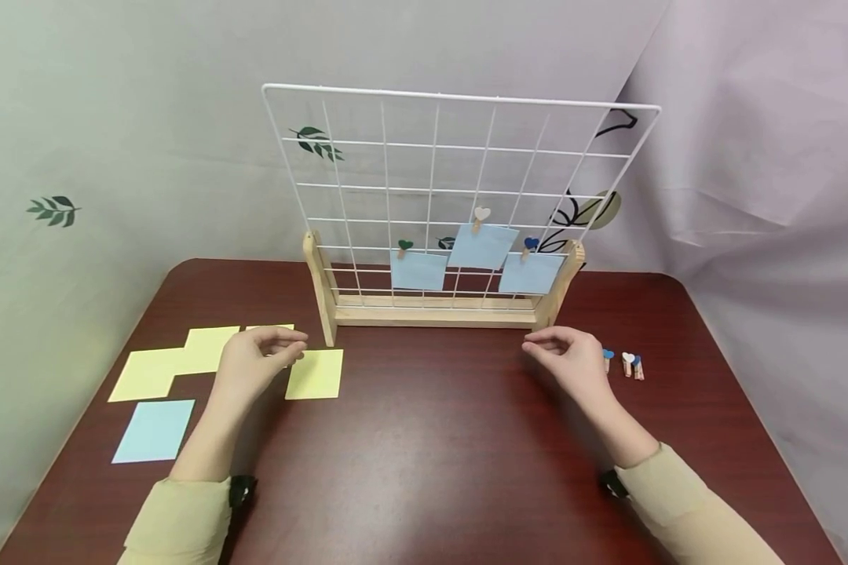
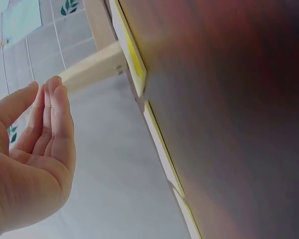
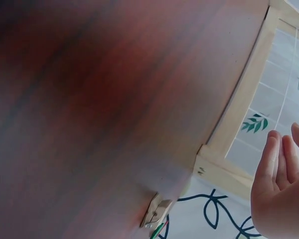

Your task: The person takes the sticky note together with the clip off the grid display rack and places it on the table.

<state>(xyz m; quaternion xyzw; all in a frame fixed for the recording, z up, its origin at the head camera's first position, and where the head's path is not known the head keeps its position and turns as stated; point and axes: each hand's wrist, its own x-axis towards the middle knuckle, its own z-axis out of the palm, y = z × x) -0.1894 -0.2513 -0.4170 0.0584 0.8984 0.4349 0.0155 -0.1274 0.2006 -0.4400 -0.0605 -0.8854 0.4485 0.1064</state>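
My left hand [image 1: 257, 361] hovers above the yellow paper notes on the left, nearest the yellow note [image 1: 321, 375] by the stand's left foot. Its fingers bend gently with a gap to the thumb, and nothing is held. On the other side my right hand [image 1: 568, 361], likewise loosely bent and holding nothing, is beside small heart-topped clothespins [image 1: 628, 364]. Between and beyond the hands stands a white wire grid [image 1: 459, 147] in a wooden base [image 1: 434, 316]. Three blue notes [image 1: 484, 247] hang on it from clothespins with green, white and blue hearts.
More yellow notes [image 1: 141, 375] and one light blue note [image 1: 152, 431] lie at the left of the dark red table [image 1: 424, 471]. A clothespin [image 3: 155, 211] rests near the stand's foot in the right wrist view. A leaf-patterned cloth [image 1: 148, 118] hangs behind.
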